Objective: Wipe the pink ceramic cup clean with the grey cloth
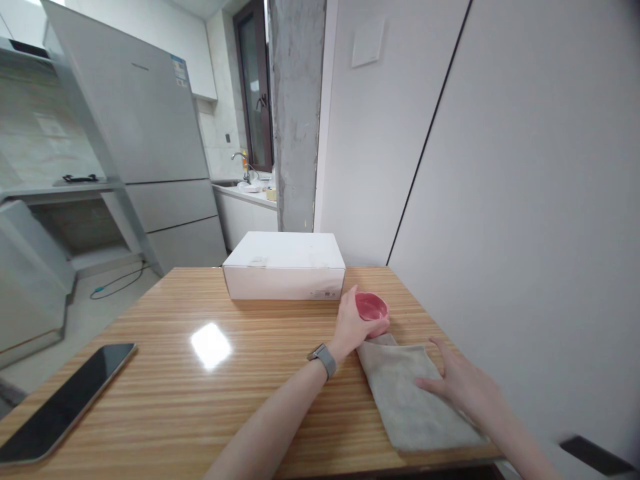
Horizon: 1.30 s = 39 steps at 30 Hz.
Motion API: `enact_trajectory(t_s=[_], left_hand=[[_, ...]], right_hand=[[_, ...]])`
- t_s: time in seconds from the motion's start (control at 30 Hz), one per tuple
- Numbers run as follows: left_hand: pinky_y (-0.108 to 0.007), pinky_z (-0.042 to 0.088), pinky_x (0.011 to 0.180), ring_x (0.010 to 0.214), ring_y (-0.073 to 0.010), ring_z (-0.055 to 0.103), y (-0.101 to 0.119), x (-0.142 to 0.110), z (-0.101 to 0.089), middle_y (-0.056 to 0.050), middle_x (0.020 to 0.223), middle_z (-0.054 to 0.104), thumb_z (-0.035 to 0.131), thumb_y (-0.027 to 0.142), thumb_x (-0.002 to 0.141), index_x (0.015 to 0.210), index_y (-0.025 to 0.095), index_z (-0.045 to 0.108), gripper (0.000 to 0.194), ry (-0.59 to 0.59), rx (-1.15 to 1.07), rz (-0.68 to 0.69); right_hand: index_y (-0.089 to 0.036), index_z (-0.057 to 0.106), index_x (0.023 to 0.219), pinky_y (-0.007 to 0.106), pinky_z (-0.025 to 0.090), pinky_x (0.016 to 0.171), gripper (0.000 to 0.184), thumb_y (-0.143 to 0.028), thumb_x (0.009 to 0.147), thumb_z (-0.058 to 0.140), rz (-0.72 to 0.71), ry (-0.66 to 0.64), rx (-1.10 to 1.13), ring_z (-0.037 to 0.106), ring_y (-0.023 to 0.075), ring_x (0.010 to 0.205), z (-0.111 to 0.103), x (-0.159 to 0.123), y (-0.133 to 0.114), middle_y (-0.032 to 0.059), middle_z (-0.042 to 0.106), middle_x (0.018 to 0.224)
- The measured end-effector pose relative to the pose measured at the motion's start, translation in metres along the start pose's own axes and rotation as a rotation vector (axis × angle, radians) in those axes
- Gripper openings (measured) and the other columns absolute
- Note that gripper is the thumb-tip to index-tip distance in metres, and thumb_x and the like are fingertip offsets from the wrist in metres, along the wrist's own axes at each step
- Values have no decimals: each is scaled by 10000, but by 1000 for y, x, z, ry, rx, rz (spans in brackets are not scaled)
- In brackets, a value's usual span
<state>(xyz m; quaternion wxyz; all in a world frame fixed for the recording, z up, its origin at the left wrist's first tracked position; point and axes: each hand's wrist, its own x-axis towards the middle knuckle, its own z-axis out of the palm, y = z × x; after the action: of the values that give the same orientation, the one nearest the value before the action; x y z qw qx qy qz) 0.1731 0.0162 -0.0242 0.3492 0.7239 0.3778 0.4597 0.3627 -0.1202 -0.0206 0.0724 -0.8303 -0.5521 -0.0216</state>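
A small pink bowl (373, 308) is at the right side of the wooden table, just past a folded grey cloth (407, 393). My left hand (354, 323), with a grey banded watch (324, 360) on its wrist, grips the bowl, thumb at the near side and fingers at the far left. Over the cloth's right edge is my right hand (457, 380), thumb and fingers spread apart and nothing between them. Whether it touches the cloth I cannot tell.
A white box (285, 281) stands at the table's far edge. On the left lies a dark phone-like slab (70, 403). The white wall (500, 220) runs close along the table's right side. Beyond are a fridge (135, 120) and a sink counter (245, 193).
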Motion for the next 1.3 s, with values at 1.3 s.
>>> enact_trajectory(t_s=[1.3], left_hand=[[-250,364,535,671,-171,664,-6,-165,-133,8,740,680,455,119,844,769,215,579,173,-224,924,-201]], right_hand=[[-234,440,721,259,362,542,229,-102,865,319,-681,286,368,588,171,586,59,-93,-205,4,574,667]])
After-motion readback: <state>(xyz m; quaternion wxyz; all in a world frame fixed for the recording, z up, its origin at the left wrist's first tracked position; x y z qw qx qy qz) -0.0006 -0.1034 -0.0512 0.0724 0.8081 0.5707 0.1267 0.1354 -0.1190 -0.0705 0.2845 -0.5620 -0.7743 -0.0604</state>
